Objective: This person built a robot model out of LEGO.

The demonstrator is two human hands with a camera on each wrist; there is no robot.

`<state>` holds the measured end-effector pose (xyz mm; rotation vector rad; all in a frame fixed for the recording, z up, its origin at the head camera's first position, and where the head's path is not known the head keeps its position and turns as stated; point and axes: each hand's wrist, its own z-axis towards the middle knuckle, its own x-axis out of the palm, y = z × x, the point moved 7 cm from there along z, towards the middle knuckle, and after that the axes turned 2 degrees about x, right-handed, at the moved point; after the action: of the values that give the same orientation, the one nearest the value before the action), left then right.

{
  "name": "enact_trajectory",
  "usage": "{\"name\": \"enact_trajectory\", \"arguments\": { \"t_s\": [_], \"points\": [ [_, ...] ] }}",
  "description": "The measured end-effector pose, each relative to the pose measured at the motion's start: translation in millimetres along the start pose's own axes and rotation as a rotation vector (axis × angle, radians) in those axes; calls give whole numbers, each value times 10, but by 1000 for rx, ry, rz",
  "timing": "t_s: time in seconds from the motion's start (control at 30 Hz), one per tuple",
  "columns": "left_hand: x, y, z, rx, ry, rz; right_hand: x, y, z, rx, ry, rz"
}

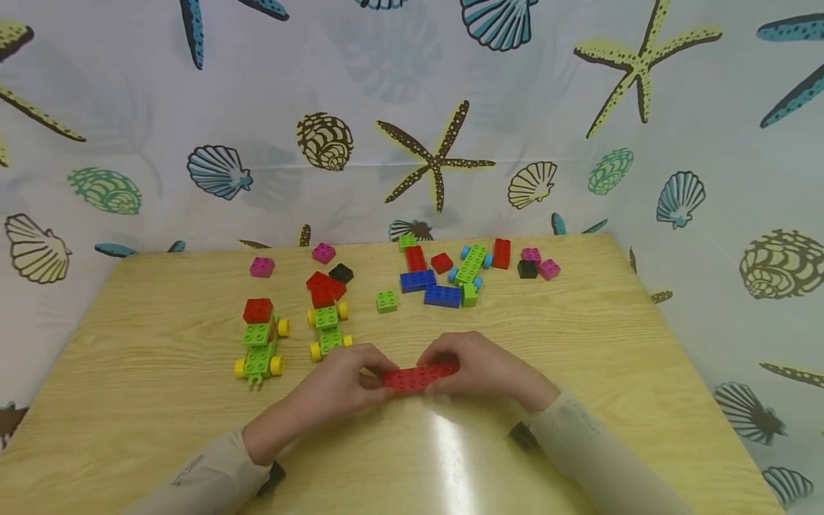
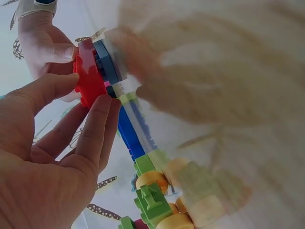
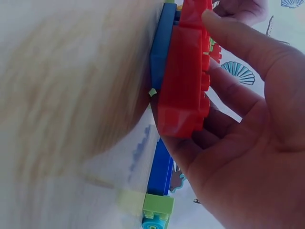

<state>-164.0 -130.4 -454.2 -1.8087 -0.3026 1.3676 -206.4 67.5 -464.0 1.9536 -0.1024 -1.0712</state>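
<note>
In the head view, both hands meet above the near middle of the table at red toy building bricks (image 1: 412,380). My left hand (image 1: 341,379) pinches their left end between thumb and fingers. At the right end, my right hand (image 1: 479,368) grips with the thumb on the near side. A long red brick (image 3: 181,81) fills the right wrist view, with a seam to another red piece (image 3: 193,13) at its end. Beneath them shows a dark blue brick (image 3: 162,47), partly seen also in the left wrist view; fingers hide part of the stack.
Left of the hands stand two green wheeled cars (image 1: 260,357) (image 1: 329,336) with red bricks on top. Farther back lie blue bricks (image 1: 443,295), a blue-wheeled green car (image 1: 472,265), a green brick (image 1: 386,301) and pink bricks (image 1: 262,267). A patterned cloth (image 1: 270,86) hangs behind.
</note>
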Motion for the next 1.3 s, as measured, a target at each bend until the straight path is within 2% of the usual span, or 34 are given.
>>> {"name": "enact_trajectory", "arguments": {
  "t_s": [0.17, 0.33, 0.8, 1.0, 1.17, 1.3],
  "points": [
    [8, -3, 13, 4, 5, 24, 11, 34, -7, 2, -15, -6],
    [25, 12, 13, -10, 19, 19, 25, 40, -11, 15, -27, -4],
    [37, 15, 9, 4, 46, 4, 37, 75, 2, 38, -37, -36],
    [36, 19, 14, -30, 41, 21, 27, 61, -17, 49, -24, -46],
    [42, 25, 4, -74, 33, 23, -102, -26, -90, 98, -11, -46],
    [32, 47, -17, -118, 19, 1, -197, -86, -130, 96, 6, -69]
  ]
}}
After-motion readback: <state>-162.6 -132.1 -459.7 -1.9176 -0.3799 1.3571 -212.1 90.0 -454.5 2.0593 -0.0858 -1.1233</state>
